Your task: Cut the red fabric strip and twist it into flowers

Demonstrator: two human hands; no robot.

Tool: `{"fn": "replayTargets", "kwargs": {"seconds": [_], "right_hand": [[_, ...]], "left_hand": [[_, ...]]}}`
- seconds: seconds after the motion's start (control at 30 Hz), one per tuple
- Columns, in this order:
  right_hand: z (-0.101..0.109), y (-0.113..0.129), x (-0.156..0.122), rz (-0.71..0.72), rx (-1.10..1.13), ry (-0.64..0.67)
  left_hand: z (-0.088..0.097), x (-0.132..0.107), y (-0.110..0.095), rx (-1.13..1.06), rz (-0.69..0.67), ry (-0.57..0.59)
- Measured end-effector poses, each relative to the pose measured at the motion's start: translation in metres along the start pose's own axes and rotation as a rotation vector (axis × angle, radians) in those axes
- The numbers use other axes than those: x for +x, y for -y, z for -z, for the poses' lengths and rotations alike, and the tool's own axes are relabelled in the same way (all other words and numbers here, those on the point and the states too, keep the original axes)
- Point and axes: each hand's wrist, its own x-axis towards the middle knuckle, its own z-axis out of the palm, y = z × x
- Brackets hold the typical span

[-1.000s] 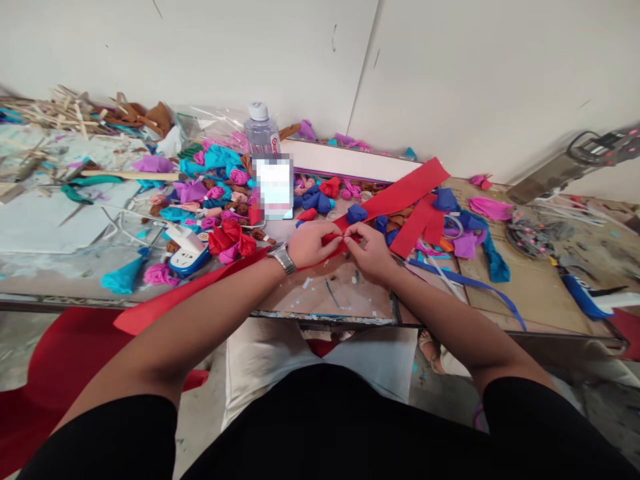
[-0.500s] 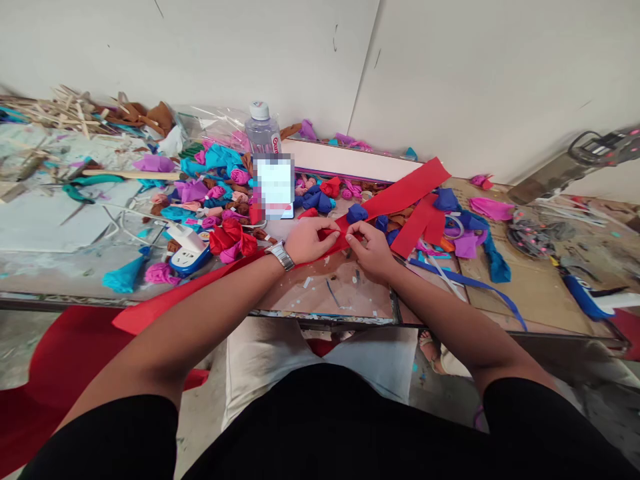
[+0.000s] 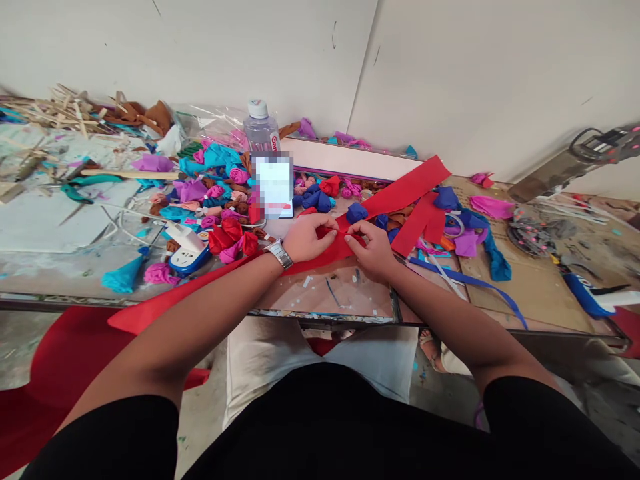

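Note:
A long red crepe-paper strip (image 3: 325, 259) runs under my wrists and trails left over the table's front edge. My left hand (image 3: 309, 241), with a metal watch (image 3: 280, 255) on its wrist, pinches the strip's upper edge between thumb and curled fingers. Just to the right, my right hand (image 3: 371, 251) pinches the same strip, its thumb and forefinger a short way from the left thumb. Behind the hands, a wider red strip (image 3: 400, 190) slants up to the right, with a dark blue paper rosette (image 3: 357, 213) at its lower end.
A phone (image 3: 274, 187) leans against a clear bottle (image 3: 263, 130). Around them lie several coloured paper rosettes (image 3: 240, 176). A blue and white power strip (image 3: 189, 257) is at left, beside green-handled pliers (image 3: 80, 190). To the right are a blue ribbon (image 3: 480, 287) and a glue gun (image 3: 590, 297).
My hands stay in nearly the same place. The red strip between them now shows more of its surface below the fingers, and the fingertips sit slightly further apart.

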Motion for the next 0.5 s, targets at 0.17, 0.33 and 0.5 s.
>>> {"fn": "replayTargets", "kwargs": {"seconds": [0.17, 0.33, 0.5], "right_hand": [[0.001, 0.0041, -0.0015, 0.007, -0.004, 0.013], [0.0008, 0.0048, -0.001, -0.002, -0.008, 0.0], [0.0012, 0.0035, 0.0, -0.032, -0.024, -0.024]], "left_hand": [[-0.0011, -0.0003, 0.0002, 0.014, -0.019, 0.028], [-0.0002, 0.0001, -0.0005, 0.025, -0.01, 0.002], [0.0025, 0.0016, -0.0005, 0.1, 0.051, -0.069]]}}
